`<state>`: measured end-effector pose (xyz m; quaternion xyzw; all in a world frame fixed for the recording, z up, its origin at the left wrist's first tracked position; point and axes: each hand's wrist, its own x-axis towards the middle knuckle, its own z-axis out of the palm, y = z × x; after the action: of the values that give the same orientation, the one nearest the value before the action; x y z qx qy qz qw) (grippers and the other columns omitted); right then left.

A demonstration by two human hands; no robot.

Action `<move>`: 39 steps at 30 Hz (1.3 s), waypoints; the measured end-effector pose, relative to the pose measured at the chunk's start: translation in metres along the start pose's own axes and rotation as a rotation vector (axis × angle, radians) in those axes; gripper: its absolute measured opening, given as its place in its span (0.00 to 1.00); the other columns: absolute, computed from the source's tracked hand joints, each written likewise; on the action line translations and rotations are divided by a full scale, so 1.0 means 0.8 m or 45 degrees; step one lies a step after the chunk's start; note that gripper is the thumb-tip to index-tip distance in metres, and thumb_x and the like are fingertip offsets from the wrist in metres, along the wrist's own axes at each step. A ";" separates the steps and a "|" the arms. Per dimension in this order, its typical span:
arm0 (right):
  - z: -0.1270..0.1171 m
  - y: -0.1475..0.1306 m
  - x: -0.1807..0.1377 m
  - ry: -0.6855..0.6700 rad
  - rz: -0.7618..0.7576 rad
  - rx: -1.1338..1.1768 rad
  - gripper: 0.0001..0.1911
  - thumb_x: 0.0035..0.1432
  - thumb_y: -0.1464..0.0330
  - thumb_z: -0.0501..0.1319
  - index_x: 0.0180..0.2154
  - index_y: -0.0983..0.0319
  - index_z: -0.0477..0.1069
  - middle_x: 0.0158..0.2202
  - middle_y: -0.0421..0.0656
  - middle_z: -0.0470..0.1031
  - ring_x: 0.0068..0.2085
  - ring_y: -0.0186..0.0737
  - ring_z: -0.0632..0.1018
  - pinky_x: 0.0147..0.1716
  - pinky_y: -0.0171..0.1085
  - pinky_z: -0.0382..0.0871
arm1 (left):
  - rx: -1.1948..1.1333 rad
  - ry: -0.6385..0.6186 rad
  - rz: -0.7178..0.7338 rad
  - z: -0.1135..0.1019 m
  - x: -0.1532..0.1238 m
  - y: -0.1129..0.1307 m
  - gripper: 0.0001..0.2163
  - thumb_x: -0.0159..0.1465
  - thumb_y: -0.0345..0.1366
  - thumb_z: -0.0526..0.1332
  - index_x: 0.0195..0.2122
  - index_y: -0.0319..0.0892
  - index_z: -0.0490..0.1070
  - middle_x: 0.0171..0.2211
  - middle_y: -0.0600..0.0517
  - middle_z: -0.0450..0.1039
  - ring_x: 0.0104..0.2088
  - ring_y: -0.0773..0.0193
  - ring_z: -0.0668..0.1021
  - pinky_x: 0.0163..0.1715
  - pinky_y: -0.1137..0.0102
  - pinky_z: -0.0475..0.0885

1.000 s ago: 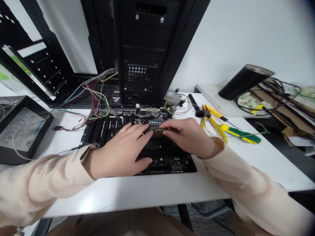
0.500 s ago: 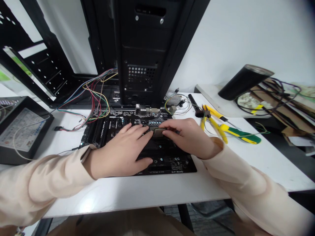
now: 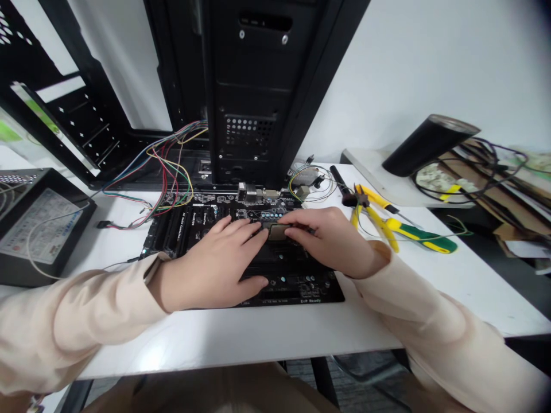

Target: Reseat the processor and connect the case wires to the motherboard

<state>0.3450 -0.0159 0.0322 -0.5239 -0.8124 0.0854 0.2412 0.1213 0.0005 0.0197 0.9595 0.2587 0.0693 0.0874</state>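
A black motherboard [image 3: 301, 295] lies flat on the white table, partly covered by both hands. My left hand [image 3: 219, 261] rests over its middle, fingers stretched out and slightly spread, palm down. The left index fingertip reaches the side of a small greyish square part [image 3: 278, 233] at the CPU socket area, which has a thin dark edge along its top. On the other side, my right hand [image 3: 325, 235] is closed in a pinch, thumb and index finger at that part's right edge. What exactly lies between those fingertips is too small to make out.
Behind the board stands a black computer case [image 3: 253, 86]. Coloured wires [image 3: 167, 163] trail from it to the left, near a power supply [image 3: 43, 223]. Yellow-handled pliers [image 3: 374, 215], a hammer [image 3: 344, 186] and a green-yellow screwdriver [image 3: 424, 235] lie at right, before a black cylinder [image 3: 430, 143].
Both hands keep nearly the same place and pose on the board. The whole view has shifted very slightly.
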 end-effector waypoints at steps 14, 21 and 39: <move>-0.001 -0.002 -0.001 0.017 0.057 0.036 0.12 0.54 0.76 0.59 0.35 0.58 0.79 0.32 0.38 0.82 0.30 0.34 0.80 0.34 0.32 0.73 | -0.026 0.016 -0.001 0.001 0.000 0.000 0.28 0.64 0.49 0.57 0.60 0.37 0.61 0.61 0.39 0.65 0.61 0.46 0.66 0.63 0.49 0.54; 0.000 -0.001 -0.002 0.021 0.074 0.068 0.11 0.54 0.75 0.59 0.36 0.59 0.79 0.33 0.40 0.82 0.31 0.34 0.80 0.34 0.32 0.73 | -0.017 0.009 -0.002 0.001 0.000 0.000 0.29 0.64 0.49 0.56 0.61 0.36 0.60 0.61 0.38 0.64 0.61 0.46 0.65 0.63 0.50 0.53; 0.009 0.005 -0.001 0.085 -0.144 -0.082 0.10 0.55 0.74 0.57 0.38 0.62 0.75 0.36 0.45 0.79 0.37 0.39 0.78 0.39 0.38 0.74 | -0.004 0.003 -0.023 0.001 0.001 0.001 0.28 0.64 0.48 0.56 0.59 0.33 0.62 0.60 0.38 0.65 0.60 0.47 0.66 0.63 0.50 0.53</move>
<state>0.3450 -0.0143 0.0243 -0.4871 -0.8346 0.0279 0.2556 0.1223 0.0004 0.0192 0.9569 0.2672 0.0702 0.0891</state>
